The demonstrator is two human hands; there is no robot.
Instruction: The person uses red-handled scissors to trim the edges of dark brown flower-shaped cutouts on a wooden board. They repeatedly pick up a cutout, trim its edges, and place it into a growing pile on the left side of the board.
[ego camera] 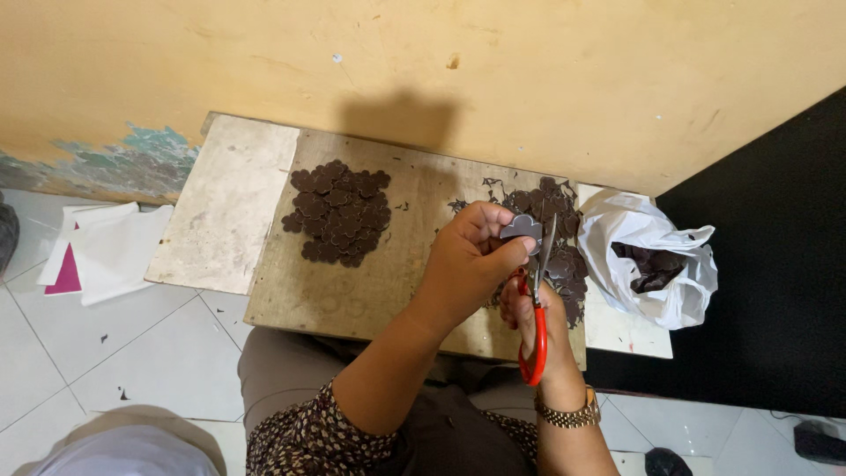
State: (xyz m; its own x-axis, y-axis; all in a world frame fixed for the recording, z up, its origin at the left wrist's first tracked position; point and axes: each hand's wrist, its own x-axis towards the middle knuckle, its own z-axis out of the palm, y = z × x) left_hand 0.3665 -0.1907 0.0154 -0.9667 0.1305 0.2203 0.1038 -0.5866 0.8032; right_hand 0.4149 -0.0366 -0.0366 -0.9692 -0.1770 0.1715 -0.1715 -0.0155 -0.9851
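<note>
While your left hand [471,264] pinches the flower piece [522,227] above the board [388,291], your right hand [529,308] grips the red scissors [536,339], blades seemingly parted at its edge. Turn the piece, not the scissors, and take short snips. Cut pieces [339,211] lie left; bag [652,264] right.

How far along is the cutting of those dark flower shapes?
Done: a pile of cut flower shapes lies on the wooden board. In hand: the left hand holds one dark piece while the right hand works the red scissors. Left: an uncut heap and more pieces in the white bag.
</note>
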